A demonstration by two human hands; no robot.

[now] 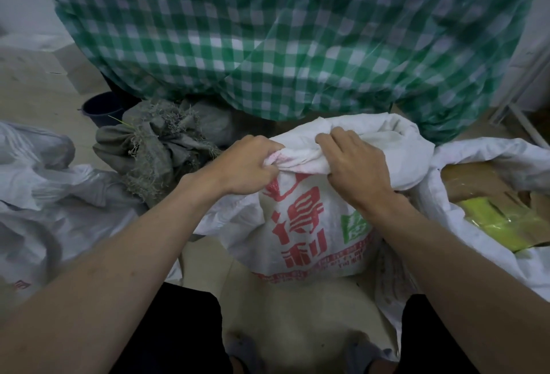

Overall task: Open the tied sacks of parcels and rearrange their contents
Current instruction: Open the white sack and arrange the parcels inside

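Observation:
A white woven sack [309, 225] with red and green print stands on the floor in front of me. Its top is bunched and twisted. My left hand [247, 165] grips the bunched cloth at the left end of the twist. My right hand [354, 165] grips the folded top just to the right of it. To the right lies an open white sack [476, 225] showing brown cardboard parcels [476, 183] and a yellow-green packet [500, 225].
A table under a green checked cloth [282, 34] stands close behind the sacks. A frayed grey-green sack [157, 144] and a dark bucket [102, 107] sit at the left. Crumpled white sacks [44, 189] lie at the far left. My dark-clad knees frame the bottom.

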